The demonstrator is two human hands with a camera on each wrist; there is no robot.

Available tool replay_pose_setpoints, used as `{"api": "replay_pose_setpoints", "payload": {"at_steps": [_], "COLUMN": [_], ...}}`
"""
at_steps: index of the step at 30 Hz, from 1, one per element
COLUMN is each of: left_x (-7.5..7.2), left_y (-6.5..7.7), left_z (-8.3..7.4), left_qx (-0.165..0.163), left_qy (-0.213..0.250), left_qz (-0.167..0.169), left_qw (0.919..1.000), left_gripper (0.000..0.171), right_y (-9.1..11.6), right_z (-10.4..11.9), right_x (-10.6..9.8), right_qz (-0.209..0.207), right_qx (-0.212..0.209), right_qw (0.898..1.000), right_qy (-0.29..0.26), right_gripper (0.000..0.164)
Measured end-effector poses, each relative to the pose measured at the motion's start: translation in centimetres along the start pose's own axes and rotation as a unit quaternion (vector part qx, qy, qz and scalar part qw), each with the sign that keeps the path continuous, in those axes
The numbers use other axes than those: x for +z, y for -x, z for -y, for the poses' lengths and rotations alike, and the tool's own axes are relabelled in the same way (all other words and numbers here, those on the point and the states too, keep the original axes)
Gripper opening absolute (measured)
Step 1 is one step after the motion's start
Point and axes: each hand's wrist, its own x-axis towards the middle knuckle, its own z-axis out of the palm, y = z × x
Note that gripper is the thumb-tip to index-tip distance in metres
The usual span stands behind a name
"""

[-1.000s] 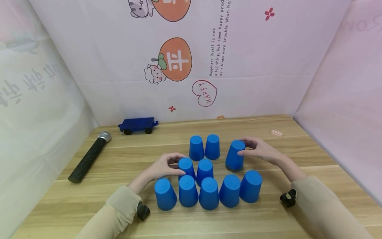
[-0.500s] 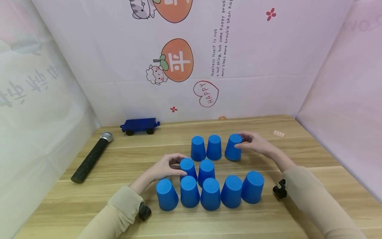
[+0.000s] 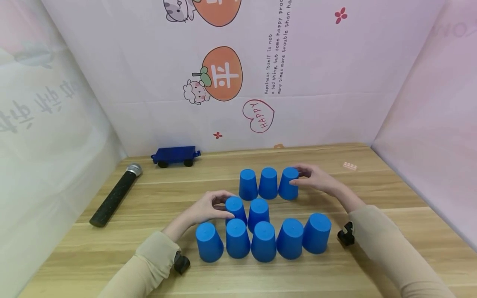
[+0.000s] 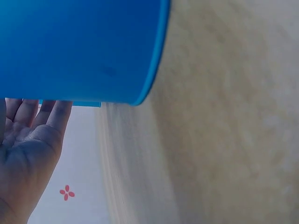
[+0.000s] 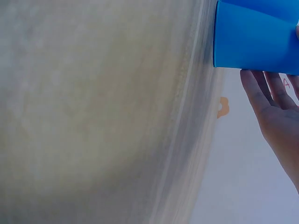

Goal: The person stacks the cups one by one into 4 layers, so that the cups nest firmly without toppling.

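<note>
The left hand (image 3: 206,207) curves about the left cup of the middle pair (image 3: 235,208), thumb on the near side and fingers reaching round behind; the right hand (image 3: 314,180) holds the right cup of the back row (image 3: 288,184) in the same way, thumb in front, fingers at the far side; both hands are spread just as wide as a cup, and each comes at its cup from the outer side.

All ten blue cups stand upside down on the wooden table (image 3: 164,182); the back-row centre cup (image 3: 268,184) is just left of the cup in the right hand, with the back-row left cup (image 3: 248,185) next along; the other middle cup (image 3: 258,215) stands just right of the left hand's cup, between the two hands; the front row of five, its central cup (image 3: 263,242) among them, lies nearer the person than either hand; its second cup from the left (image 3: 237,239) partly hides the base of the left hand's cup.

Well apart to the left lie a microphone (image 3: 116,196) and a blue toy wagon (image 3: 175,155); a small pink block (image 3: 349,166) lies beyond the right hand, towards the table's right edge.
</note>
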Motion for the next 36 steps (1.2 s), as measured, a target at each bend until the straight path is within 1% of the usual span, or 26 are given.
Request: {"api": "replay_pose_setpoints", "payload": {"at_steps": [9, 18, 23, 28, 34, 36], "left_x": [0.0, 0.1, 0.0, 0.0, 0.0, -0.1], "left_y": [0.0, 0.1, 0.1, 0.1, 0.1, 0.2], "left_z": [0.0, 0.0, 0.0, 0.0, 0.0, -0.1], "left_qx": [0.000, -0.001, 0.006, 0.004, 0.004, 0.003], "left_qy": [0.000, 0.003, 0.005, 0.005, 0.001, -0.001], "left_qz": [0.000, 0.000, 0.001, 0.000, 0.000, -0.002], "left_qw": [1.0000, 1.0000, 1.0000, 1.0000, 1.0000, 1.0000], "left_gripper": [0.047, 0.047, 0.047, 0.047, 0.047, 0.046], "right_y": [0.0, 0.2, 0.4, 1.0, 2.2, 2.8], "right_z": [-0.4, -0.3, -0.2, 0.0, 0.3, 0.5], "right_x": [0.1, 0.1, 0.0, -0.4, -1.0, -1.2], "right_qz": [0.001, 0.003, 0.007, 0.004, -0.021, -0.028], "right_qx": [0.009, 0.014, 0.012, 0.010, 0.011, 0.021], "right_qw": [1.000, 1.000, 1.000, 1.000, 1.000, 0.999], "right_qy": [0.001, 0.000, -0.006, -0.006, 0.001, 0.000], "right_gripper": [0.053, 0.052, 0.058, 0.065, 0.067, 0.070]}}
